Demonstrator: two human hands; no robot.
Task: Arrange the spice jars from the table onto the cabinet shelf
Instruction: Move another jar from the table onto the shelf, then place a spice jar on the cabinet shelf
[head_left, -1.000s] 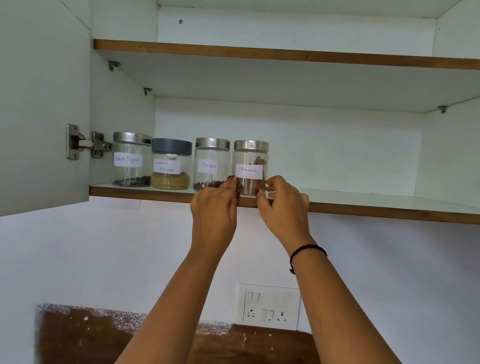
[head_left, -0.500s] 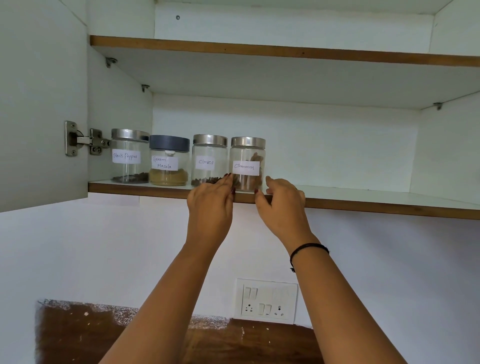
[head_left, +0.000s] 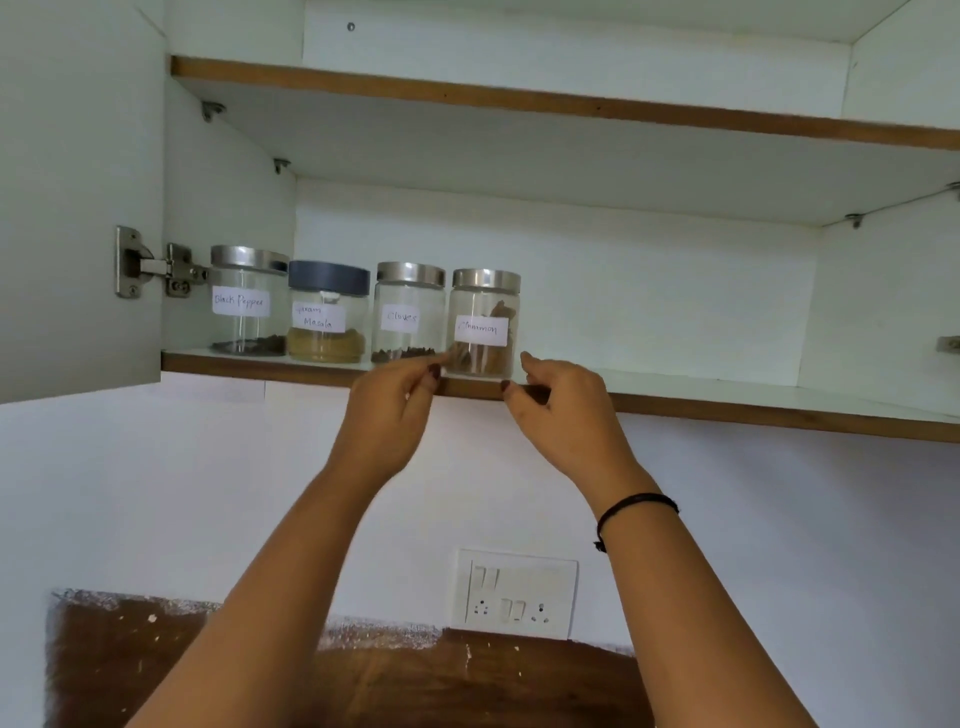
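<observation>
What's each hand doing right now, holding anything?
Left hand: open, loosely curled, holding nothing, fingertips by the cinnamon jar.
Right hand: open, loosely curled, holding nothing.

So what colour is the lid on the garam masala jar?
The lid is dark grey, best seen in the head view.

You had a white switch-and-socket plate (head_left: 517, 595) low in the centre of the frame, set into the white wall (head_left: 805, 519). Below it, a rough-edged brown panel (head_left: 130, 670) ran along the bottom. At the left, a metal hinge (head_left: 156, 267) sat on the open white cabinet door (head_left: 78, 197).
</observation>
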